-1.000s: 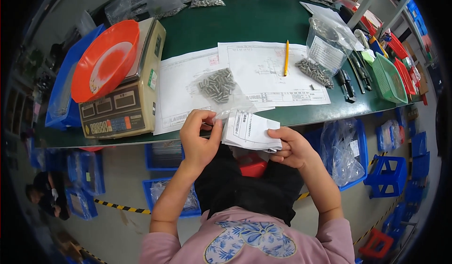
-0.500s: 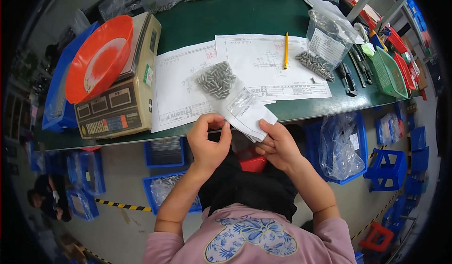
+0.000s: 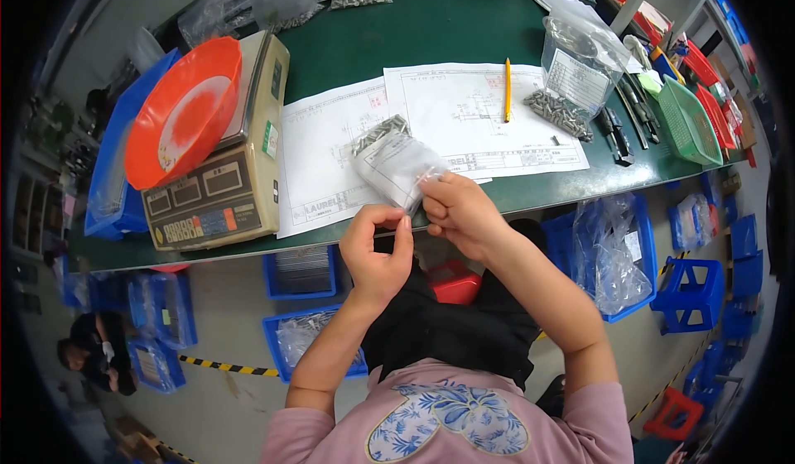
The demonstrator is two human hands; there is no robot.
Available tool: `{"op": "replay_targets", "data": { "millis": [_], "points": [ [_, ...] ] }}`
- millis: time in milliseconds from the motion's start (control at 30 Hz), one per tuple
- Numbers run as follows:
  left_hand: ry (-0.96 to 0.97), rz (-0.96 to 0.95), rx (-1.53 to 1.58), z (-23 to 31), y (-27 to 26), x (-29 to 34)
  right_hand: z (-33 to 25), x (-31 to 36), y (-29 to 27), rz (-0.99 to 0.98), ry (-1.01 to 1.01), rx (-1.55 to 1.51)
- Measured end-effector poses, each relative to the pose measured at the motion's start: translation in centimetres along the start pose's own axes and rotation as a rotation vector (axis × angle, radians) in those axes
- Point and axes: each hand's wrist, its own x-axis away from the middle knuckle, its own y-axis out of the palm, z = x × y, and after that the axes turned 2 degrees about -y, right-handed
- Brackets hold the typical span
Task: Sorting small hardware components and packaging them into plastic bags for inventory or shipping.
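A clear plastic bag [image 3: 396, 164] of small silvery cylindrical metal parts lies on the drawings at the table's front edge. Its pale upper section is folded back over most of the parts, which show only along the far edge. My right hand [image 3: 460, 214] is closed on the bag's right side, near the fold. Thumb and forefinger of my left hand [image 3: 377, 250] pinch together at the bag's near edge. Beneath the bag, two paper drawings [image 3: 489, 153] lie on the green table [image 3: 447, 25].
At the left stands a scale [image 3: 219, 191] carrying an orange-red bowl [image 3: 184, 116], beside a blue bin [image 3: 112, 166]. To the right are a yellow pencil [image 3: 508, 91], another bag of metal parts [image 3: 567, 83], a black caliper-like tool [image 3: 614, 137] and a green basket [image 3: 689, 120]. Blue crates [image 3: 269, 331] sit below.
My right hand has moved up and left, folding the bag's loose flap over the metal parts. My left hand stays by the bag's near edge. The whole view has shifted slightly.
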Motion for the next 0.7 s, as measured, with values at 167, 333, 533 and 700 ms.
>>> {"op": "replay_targets", "data": {
  "millis": [167, 333, 533, 700],
  "points": [
    [-0.035, 0.059, -0.036, 0.1, -0.3, 0.1, 0.4, 0.6, 1.1, 0.149, -0.084, 0.257],
    [0.061, 0.018, -0.165, 0.7, 0.5, -0.4, -0.8, -0.2, 0.9, 0.163, -0.046, 0.441],
    [-0.153, 0.022, 0.052, 2.1, -1.5, -4.7, -2.9, 2.2, -1.7, 0.050, -0.766, 1.057],
    [-0.174, -0.058, 0.067, 2.8, -1.8, -6.6, -5.0, 0.3, -0.8, 0.012, -1.201, 1.675]
  ]
}}
